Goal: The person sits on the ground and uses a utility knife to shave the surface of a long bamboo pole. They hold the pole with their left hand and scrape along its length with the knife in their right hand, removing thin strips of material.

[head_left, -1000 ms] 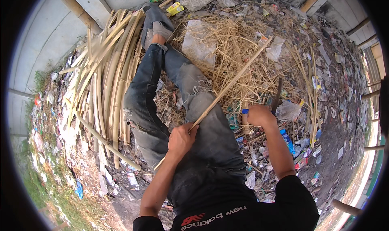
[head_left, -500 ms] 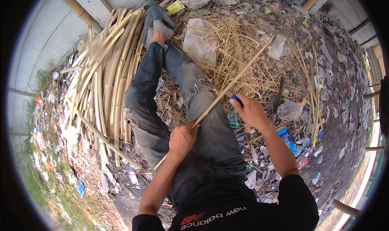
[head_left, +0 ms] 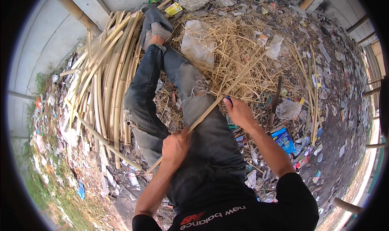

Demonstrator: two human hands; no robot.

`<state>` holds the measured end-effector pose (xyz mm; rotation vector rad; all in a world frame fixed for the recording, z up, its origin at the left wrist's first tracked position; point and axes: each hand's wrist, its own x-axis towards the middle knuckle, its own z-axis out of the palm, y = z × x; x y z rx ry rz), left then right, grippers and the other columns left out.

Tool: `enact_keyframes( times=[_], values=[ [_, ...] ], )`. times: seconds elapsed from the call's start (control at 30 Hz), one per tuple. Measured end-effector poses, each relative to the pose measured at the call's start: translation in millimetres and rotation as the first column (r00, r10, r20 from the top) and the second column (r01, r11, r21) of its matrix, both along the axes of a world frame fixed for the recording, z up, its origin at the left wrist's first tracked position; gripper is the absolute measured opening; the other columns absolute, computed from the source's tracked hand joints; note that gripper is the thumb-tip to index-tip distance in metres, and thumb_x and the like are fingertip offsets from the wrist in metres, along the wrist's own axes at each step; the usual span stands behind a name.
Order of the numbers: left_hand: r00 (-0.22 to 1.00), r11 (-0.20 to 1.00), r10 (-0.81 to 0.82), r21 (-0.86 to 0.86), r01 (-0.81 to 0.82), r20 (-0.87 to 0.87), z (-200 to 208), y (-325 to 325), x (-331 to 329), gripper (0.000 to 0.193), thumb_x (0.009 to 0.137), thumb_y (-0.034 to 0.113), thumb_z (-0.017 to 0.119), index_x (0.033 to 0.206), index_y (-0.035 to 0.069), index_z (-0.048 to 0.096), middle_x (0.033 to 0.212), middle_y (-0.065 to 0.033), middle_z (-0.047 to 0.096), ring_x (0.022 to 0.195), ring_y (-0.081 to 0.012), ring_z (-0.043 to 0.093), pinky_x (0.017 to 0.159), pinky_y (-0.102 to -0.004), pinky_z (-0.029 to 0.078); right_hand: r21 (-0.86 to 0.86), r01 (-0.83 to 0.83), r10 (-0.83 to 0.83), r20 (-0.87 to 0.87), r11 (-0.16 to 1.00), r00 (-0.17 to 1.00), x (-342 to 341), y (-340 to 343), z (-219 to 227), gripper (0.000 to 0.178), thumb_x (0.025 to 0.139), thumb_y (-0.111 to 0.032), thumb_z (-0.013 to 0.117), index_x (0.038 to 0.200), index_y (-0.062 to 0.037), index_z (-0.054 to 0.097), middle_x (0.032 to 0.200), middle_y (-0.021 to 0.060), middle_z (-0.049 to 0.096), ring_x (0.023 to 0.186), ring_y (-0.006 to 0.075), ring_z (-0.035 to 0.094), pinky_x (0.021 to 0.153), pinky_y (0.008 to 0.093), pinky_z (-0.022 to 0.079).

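A long bamboo strip (head_left: pixel 208 110) slants across my thigh, its far end over the pile of shavings. My left hand (head_left: pixel 176 148) is closed around the strip near its lower part, and the tail end sticks out below the wrist. Closed on a small tool with a blue handle (head_left: pixel 228 99), my right hand (head_left: pixel 242 114) is up against the strip above my knee. The tool's working end cannot be made out. Under both hands are my worn dark jeans (head_left: pixel 212 137).
Split bamboo lengths (head_left: pixel 111 79) lie stacked at the left, beside my legs. Pale shavings (head_left: pixel 239 48) heap up beyond my knee. A dark curved stick (head_left: pixel 275 101) and a blue wrapper (head_left: pixel 283 140) lie right of my forearm amid litter. A grey wall (head_left: pixel 44 48) borders the left.
My right hand and the blue-handled tool have moved left to meet the strip. My left hand has shifted slightly left and down with the strip.
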<state>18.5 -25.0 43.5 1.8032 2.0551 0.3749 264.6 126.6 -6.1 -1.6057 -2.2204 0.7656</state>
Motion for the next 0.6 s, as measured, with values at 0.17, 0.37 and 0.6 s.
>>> enact_keyframes(
  times=[0.17, 0.37, 0.6],
  values=[
    [1.000, 0.999, 0.018, -0.039, -0.018, -0.017, 5.4, -8.2, -9.1, 0.017, 0.097, 0.025, 0.070, 0.102, 0.008, 0.072, 0.083, -0.0212, 0.071, 0.075, -0.0442, 0.070, 0.067, -0.0537, 0.056, -0.157, -0.202, 0.200, -0.029, 0.967, 0.979, -8.9, -17.7, 21.5, 0.047, 0.110, -0.043, 0.051, 0.098, 0.0002, 0.066, 0.076, 0.0257, 0.069, 0.075, 0.0475, 0.069, 0.067, 0.0558, 0.053],
    [0.999, 0.998, 0.041, -0.045, -0.040, 0.029, 0.4, 1.0, 0.7, 0.017, 0.098, 0.025, 0.068, 0.101, 0.009, 0.072, 0.080, -0.0206, 0.071, 0.076, -0.0445, 0.070, 0.067, -0.0540, 0.056, -0.189, -0.271, 0.284, 0.048, 0.944, 0.958, -32.8, -35.4, 36.2, 0.051, 0.109, -0.046, 0.050, 0.096, 0.0002, 0.066, 0.078, 0.0267, 0.070, 0.079, 0.0484, 0.069, 0.070, 0.0570, 0.054],
    [0.999, 0.998, 0.033, -0.051, -0.032, 0.026, 2.2, 3.5, 6.9, 0.018, 0.099, 0.026, 0.066, 0.098, 0.008, 0.070, 0.078, -0.0225, 0.070, 0.074, -0.0453, 0.070, 0.067, -0.0540, 0.056, -0.176, -0.285, 0.297, 0.044, 0.942, 0.954, -21.6, -21.2, 43.4, 0.053, 0.109, -0.047, 0.050, 0.093, 0.0005, 0.067, 0.074, 0.0269, 0.068, 0.075, 0.0499, 0.068, 0.068, 0.0570, 0.053]
  ],
)
